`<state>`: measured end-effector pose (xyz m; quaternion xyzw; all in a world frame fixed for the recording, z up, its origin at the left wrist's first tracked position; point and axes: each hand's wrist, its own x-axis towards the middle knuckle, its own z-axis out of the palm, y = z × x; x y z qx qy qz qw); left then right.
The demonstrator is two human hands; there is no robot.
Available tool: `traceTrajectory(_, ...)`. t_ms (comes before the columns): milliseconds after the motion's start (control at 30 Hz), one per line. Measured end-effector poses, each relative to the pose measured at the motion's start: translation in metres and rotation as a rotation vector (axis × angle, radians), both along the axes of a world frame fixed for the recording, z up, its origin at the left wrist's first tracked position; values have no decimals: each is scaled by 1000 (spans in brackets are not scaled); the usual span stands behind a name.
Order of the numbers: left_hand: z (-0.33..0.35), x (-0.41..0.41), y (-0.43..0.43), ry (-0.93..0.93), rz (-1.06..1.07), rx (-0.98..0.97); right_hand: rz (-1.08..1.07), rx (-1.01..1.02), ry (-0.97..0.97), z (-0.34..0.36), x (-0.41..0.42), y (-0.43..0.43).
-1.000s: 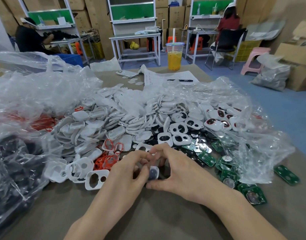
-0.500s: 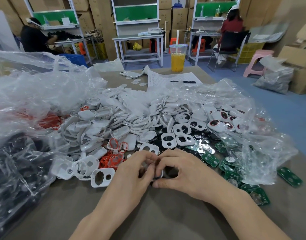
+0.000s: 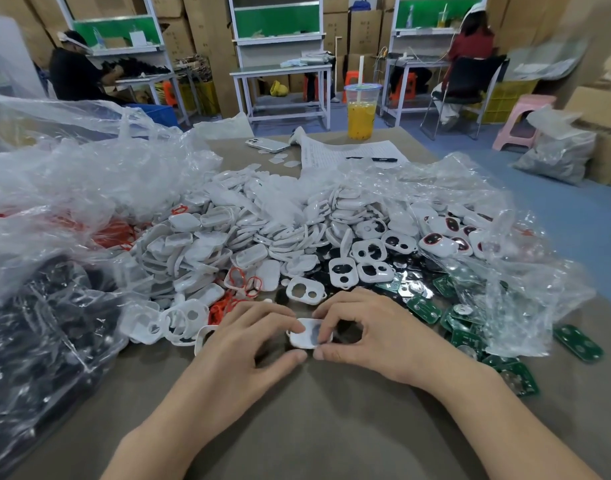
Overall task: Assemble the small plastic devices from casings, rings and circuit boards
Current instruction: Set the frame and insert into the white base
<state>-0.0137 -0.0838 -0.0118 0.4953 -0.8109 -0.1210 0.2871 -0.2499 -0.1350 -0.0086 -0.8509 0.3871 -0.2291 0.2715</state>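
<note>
both hands meet low over the brown desk (image 3: 314,427), sharing one small white casing (image 3: 306,336). the left hand (image 3: 248,344) has its grip pinching the casing's left end, fingertips on top and thumb at the near edge. the right hand (image 3: 376,334) has its grip pinching the right end the same way, forefinger curled over the top, its thumb tip nearly touching the left thumb. whether the casing rests on the desk or is held just above it cannot be told.

just behind the hands lies a wide heap of white casings (image 3: 262,230). loose red rings (image 3: 228,303) lie just left of the left hand, and green circuit boards (image 3: 470,337) are scattered to the right, partly under a crumpled clear plastic bag (image 3: 505,271). a bag of black parts (image 3: 37,341) sits at the far left. at the desk's far end stand a cup of orange drink (image 3: 361,112), a phone (image 3: 266,144) and a sheet of paper (image 3: 349,152) with a pen (image 3: 373,159) on it.
</note>
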Motion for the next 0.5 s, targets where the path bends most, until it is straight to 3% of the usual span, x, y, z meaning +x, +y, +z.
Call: traceTrajectory(500, 6, -9, 2, -122, -59, -93, 0, -46, -3, -4, 0, -3)
